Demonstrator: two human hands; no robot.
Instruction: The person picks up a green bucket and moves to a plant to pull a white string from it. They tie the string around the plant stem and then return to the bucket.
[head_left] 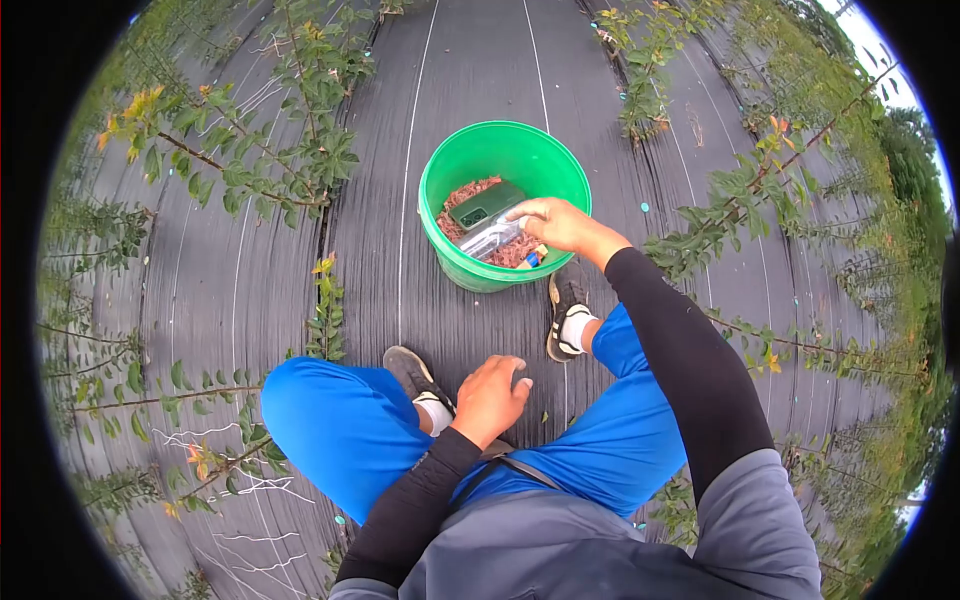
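A green bucket (508,150) stands on the dark ground cover in front of me. My right hand (560,225) reaches over its right rim, fingers closed at the upper end of a clear plastic container (485,238), whose exact kind I cannot make out. Beside that lies a dark green phone-like case (484,204), on a bed of reddish-brown shreds (452,222). A small blue and tan item (533,258) sits low in the bucket, partly hidden. My left hand (492,400) hovers over my lap, fingers loosely bent and apart from the thumb, with nothing visible in it.
Black woven ground cover (470,70) with white lines runs away from me. Leafy branches (290,150) spread on the left, and more plants (740,205) stand on the right. My shoes (567,310) are close to the bucket. White strings (265,490) lie at lower left.
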